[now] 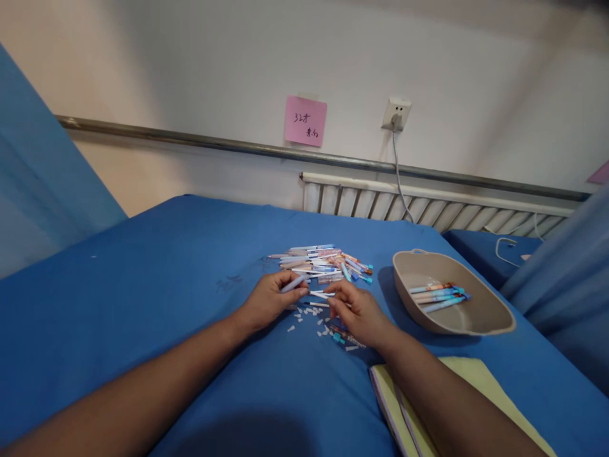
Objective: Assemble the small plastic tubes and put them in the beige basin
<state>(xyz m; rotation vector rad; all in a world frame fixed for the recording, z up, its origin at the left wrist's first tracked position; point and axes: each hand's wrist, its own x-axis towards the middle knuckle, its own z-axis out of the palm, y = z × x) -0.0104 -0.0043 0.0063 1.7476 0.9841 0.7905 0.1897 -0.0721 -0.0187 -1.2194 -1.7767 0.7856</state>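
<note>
Inside the basin (488, 308), pens (436, 296).

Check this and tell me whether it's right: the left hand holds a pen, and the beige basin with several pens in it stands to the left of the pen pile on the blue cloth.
One thing is wrong: the beige basin stands to the right of the pen pile, as the head view shows. The left hand does hold a pen.

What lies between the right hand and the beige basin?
In the head view, only blue cloth shows between the right hand and the beige basin, darkened by shadow beside the basin.
</note>
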